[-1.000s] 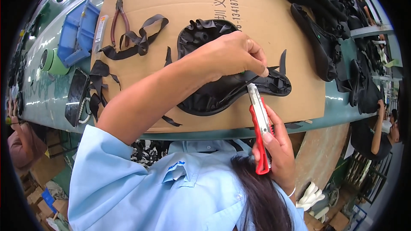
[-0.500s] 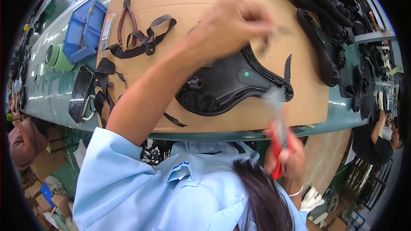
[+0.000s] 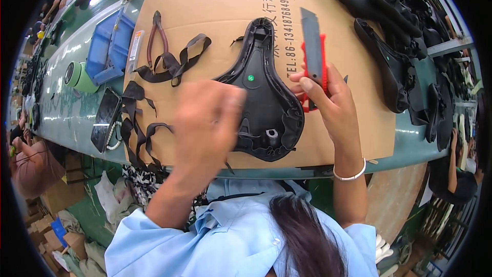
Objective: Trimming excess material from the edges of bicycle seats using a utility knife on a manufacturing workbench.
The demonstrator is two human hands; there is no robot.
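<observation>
A black bicycle saddle (image 3: 259, 105) lies underside up on the cardboard, its narrow nose pointing away from me. Gathered cover material lines the inside of its rim, and a small green sticker (image 3: 250, 78) sits on the base. Just right of the saddle, my right hand (image 3: 330, 95) grips a red utility knife (image 3: 323, 61) with its wide blade upward. My left hand (image 3: 207, 123) is at the saddle's left side, overlapping its edge in view. Its fingers look curled but are smeared by motion, so any hold is unclear.
Dark fabric strips (image 3: 134, 118) and red-handled pliers (image 3: 163, 46) lie on the left of the cardboard (image 3: 225, 0). Beyond are a blue bin (image 3: 105, 46), a green cylinder (image 3: 79, 77) and a phone (image 3: 105, 118). More black saddles (image 3: 379, 61) pile at right. Other people work at both sides.
The saddle has turned from nose-right to nose-away. My left hand has come down from above it to its left side. My right hand has raised the knife from the table's front edge.
</observation>
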